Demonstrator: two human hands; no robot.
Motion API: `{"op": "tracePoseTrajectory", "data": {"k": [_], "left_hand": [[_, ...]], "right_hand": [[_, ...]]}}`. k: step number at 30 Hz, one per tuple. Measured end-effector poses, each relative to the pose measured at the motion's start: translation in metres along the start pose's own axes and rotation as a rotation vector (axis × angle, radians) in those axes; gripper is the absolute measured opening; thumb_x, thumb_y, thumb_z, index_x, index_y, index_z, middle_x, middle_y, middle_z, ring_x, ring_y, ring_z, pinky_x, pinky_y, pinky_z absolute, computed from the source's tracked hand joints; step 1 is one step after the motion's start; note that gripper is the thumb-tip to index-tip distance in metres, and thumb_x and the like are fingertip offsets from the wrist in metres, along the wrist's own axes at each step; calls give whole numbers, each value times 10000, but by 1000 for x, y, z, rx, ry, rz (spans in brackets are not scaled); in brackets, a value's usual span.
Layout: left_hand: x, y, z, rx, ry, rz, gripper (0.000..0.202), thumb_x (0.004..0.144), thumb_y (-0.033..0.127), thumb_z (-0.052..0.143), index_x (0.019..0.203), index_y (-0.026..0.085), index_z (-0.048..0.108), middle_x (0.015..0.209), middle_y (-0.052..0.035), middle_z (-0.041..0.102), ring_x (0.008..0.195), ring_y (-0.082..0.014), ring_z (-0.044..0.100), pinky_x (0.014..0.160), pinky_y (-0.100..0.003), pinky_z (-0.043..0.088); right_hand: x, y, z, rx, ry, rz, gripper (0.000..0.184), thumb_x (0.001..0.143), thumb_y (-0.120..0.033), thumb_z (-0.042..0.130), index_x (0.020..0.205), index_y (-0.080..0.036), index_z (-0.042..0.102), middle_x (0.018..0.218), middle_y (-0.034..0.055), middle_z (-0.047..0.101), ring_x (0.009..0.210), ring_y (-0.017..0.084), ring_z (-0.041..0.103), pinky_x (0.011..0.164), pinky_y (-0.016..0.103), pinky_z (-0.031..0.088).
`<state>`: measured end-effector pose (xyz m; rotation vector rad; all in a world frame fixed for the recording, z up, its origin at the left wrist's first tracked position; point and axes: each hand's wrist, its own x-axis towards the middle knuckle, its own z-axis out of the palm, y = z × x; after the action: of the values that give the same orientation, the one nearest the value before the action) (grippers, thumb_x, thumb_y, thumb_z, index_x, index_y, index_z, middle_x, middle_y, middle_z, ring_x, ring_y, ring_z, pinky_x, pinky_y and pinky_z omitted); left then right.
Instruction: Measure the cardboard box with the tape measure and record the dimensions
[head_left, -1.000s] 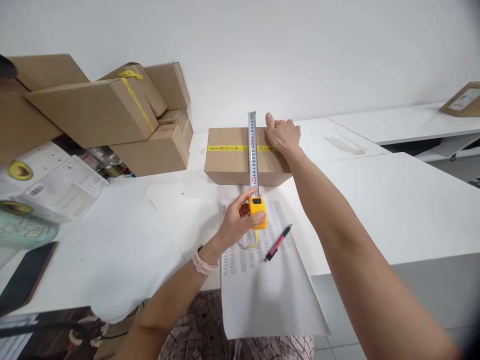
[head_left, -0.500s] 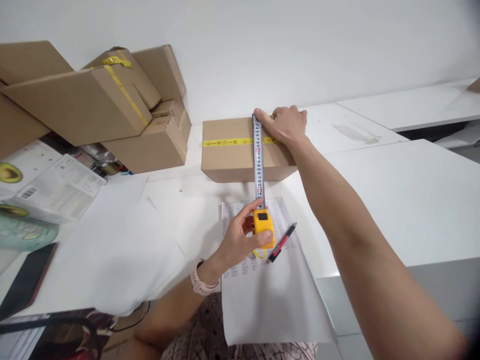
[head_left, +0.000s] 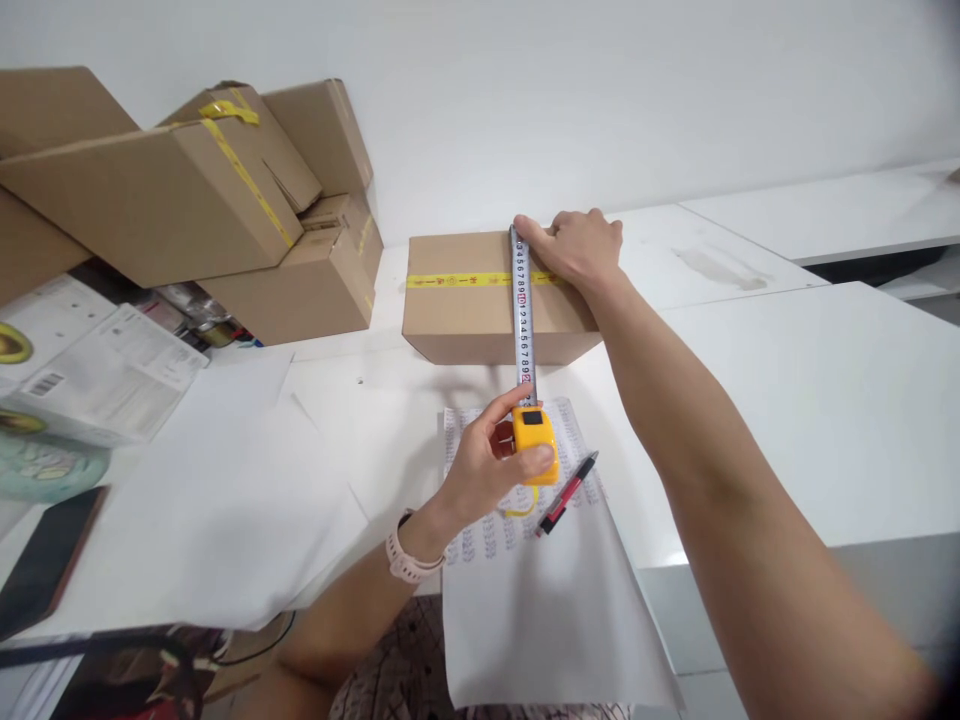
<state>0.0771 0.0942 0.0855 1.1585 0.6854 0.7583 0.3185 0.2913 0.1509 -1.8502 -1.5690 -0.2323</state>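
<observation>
Via my head-cam feed: L hand [head_left: 484,470] fingers clamped on tape measure [head_left: 534,436], thumb on case, index at the blade's mouth. R hand [head_left: 581,245]: thumb at blade's far end, other fingers bent over box's rear edge; I can't see how tightly they grip.

Tape measure: yellow case w/ dark patch, yellow wrist cord; held over the sheet, btwn box and desk's front edge. Blade [head_left: 523,320] silver, black numerals, some red; runs straight across box top, rear edge to front & beyond.

Box [head_left: 461,315]: plain brown cardboard, yellow printed band lengthwise, near desk's rear edge.

Desk [head_left: 330,385]: white, grey smear toward rear R. Sheet [head_left: 555,620], w/ cols. of figures too small to read, overhangs front edge; red/black pen [head_left: 568,495] on it, tilted. Dark phone [head_left: 52,560] nr front L corner. Brown cartons [head_left: 292,295] stacked rear L. Wall [head_left: 525,110] behind: plain white.
</observation>
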Motion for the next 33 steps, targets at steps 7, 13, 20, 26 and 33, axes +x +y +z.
{"op": "tracePoseTrajectory", "data": {"k": [7, 13, 20, 26, 33], "left_hand": [[4, 3, 4, -50, -12, 16, 771, 727, 399, 871, 1423, 264, 569, 1302, -98, 626, 1057, -250, 674, 800, -340, 621], [-1, -5, 2, -26, -20, 25, 795, 728, 392, 872, 1448, 282, 554, 1258, -86, 639, 1075, -249, 664, 844, -352, 613], [0, -7, 1, 38, -37, 43, 803, 758, 389, 849, 1481, 282, 517, 1244, -98, 646, 1103, -273, 664, 851, -384, 626], [-38, -10, -8, 157, 6, 144, 816, 750, 369, 844, 1484, 284, 499, 1370, -111, 622, 1141, -295, 664, 948, -436, 601], [-115, -30, -54, 470, 138, 165, 784, 770, 279, 809, 1479, 264, 476, 1493, -141, 528, 1247, -313, 624, 1045, -441, 549]], "right_hand": [[-4, -4, -5, -52, -33, -10, 808, 957, -763, 144, 939, -139, 656, 1023, 206, 652, 1199, 456, 517, 1026, 731, 292], [-6, -6, -9, -35, -41, -20, 785, 951, -769, 180, 938, -145, 656, 1045, 200, 659, 1187, 450, 522, 1029, 720, 305], [-8, -4, -6, -10, 15, -58, 759, 964, -758, 188, 939, -159, 653, 966, 182, 647, 1167, 443, 533, 987, 728, 350], [-10, -5, -7, -9, 24, -47, 823, 987, -712, 35, 956, -165, 649, 942, 165, 631, 1169, 416, 549, 987, 701, 368], [-52, -25, -35, -112, 49, -20, 783, 1016, -632, -9, 1019, -179, 630, 1032, 177, 632, 1200, 392, 514, 1003, 616, 374]]}}
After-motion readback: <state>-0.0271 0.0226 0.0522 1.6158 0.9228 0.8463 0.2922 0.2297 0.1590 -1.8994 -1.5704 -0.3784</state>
